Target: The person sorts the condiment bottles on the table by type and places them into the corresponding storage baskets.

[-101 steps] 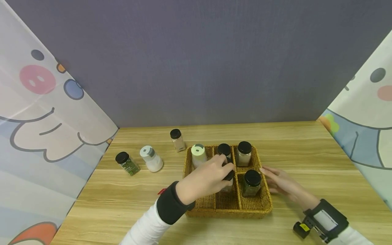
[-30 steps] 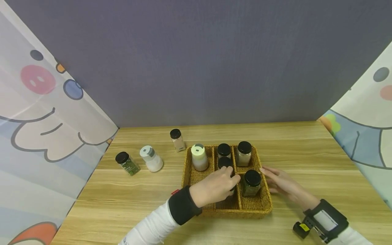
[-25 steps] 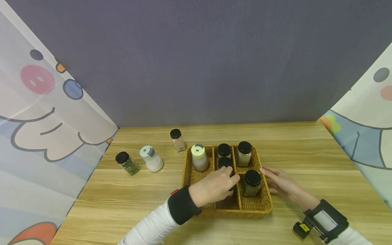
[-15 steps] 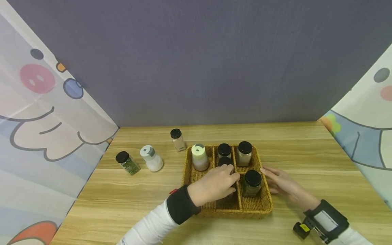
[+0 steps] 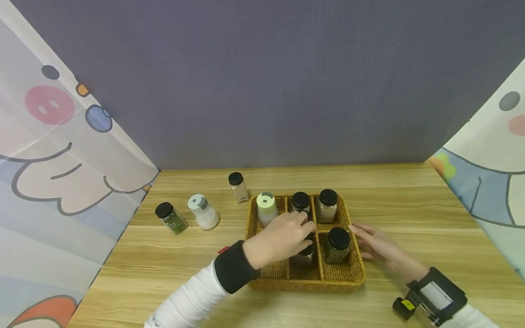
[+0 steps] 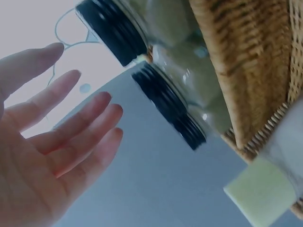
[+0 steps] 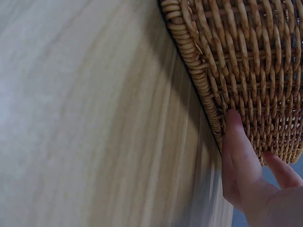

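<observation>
A woven basket (image 5: 346, 278) with compartments stands on the wooden table. My left hand (image 5: 283, 237) hovers over its middle column with the fingers straight and spread, holding nothing, as the left wrist view shows (image 6: 57, 142). Just below it a black-lidded jar (image 5: 304, 256) stands in the front middle compartment. Near the hand are a cream-lidded bottle (image 5: 266, 207), two black-lidded jars (image 5: 301, 200) (image 5: 327, 205) and a dark green jar (image 5: 337, 244). My right hand (image 5: 375, 243) lies flat on the table with its fingertips (image 7: 241, 146) against the basket's right wall (image 7: 246, 61).
Left of the basket on the table stand a small black-lidded jar (image 5: 238, 187), a white bottle (image 5: 203, 212) and a green herb jar (image 5: 170, 217). A grey wall closes the back, and printed curtains hang on both sides.
My left hand has let go of the black-lidded jar in the front middle compartment, lifted and drifted back and left, fingers opened. The right hand has stayed put.
</observation>
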`<state>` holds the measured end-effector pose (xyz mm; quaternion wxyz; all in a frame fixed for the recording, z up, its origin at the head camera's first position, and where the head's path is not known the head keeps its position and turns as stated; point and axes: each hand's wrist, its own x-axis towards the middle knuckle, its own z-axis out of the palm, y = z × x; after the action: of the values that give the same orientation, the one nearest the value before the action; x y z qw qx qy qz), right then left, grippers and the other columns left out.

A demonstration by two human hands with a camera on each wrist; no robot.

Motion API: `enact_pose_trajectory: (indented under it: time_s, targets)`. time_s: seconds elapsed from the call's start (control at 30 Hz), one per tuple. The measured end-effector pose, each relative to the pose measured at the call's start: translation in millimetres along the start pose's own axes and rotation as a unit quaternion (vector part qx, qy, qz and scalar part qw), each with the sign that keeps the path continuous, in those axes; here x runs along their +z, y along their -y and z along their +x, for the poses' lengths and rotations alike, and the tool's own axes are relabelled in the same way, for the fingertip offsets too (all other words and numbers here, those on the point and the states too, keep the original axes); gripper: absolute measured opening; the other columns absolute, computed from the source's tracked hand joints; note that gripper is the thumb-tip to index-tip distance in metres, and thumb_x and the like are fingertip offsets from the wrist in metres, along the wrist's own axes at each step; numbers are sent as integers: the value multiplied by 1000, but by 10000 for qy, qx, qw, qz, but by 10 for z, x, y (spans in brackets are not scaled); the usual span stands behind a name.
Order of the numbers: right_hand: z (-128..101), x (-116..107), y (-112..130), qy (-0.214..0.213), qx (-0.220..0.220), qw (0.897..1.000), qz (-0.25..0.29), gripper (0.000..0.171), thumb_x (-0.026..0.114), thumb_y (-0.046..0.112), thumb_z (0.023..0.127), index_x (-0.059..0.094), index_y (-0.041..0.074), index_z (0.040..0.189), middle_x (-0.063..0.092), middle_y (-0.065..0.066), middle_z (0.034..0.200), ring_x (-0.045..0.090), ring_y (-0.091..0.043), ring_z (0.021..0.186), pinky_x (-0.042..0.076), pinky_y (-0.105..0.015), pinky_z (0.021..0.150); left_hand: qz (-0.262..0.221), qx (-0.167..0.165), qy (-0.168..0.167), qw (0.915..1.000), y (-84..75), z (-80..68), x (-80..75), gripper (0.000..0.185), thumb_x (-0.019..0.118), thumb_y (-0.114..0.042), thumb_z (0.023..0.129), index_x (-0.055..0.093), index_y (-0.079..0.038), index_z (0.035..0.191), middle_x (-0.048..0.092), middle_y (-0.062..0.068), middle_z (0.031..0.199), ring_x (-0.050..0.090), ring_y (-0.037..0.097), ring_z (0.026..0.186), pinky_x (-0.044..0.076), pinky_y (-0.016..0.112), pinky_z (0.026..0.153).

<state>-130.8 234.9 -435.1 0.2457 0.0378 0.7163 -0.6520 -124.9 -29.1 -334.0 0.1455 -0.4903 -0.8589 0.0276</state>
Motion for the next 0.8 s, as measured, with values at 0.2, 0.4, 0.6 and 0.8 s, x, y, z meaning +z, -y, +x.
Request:
enact_pose_trajectory:
  time_s: [0.2, 0.4, 0.6, 0.8]
  targets:
    - [-4, 5, 0, -5, -3, 10000, 51, 73, 45, 36, 91, 10, -8, 137, 27, -34, 132, 48, -32, 110, 48, -41, 85, -4, -119, -313, 9994, 153, -65, -7, 19, 62, -29, 82, 61, -14, 94, 55, -1, 85, 53, 11, 71, 46, 20, 63]
    - [-12, 5, 6, 3, -6, 10000, 73, 72, 45, 36, 91, 11, -8, 137, 29, -33, 132, 50, -31, 108, 47, -41, 85, -24, -319, -420, 9986, 311, -136, -12, 19, 65, -26, 80, 61, -13, 93, 54, 0, 82, 50, 12, 69, 44, 21, 58]
    - [-21, 8, 12, -8, -4, 10000, 56, 72, 45, 36, 92, 10, -8, 137, 26, -34, 133, 48, -34, 110, 47, -41, 86, -203, -474, -670, 9964, 461, -191, 12, 19, 67, -22, 79, 61, -10, 92, 54, 2, 81, 50, 14, 68, 44, 25, 58]
    - [-20, 7, 13, -12, 21, 10000, 26, 73, 45, 36, 92, 9, -8, 137, 23, -35, 134, 45, -37, 112, 47, -42, 86, -199, -537, -912, 9942, 602, -232, 40, 18, 67, -19, 78, 61, -7, 90, 52, 3, 78, 50, 15, 65, 45, 25, 57]
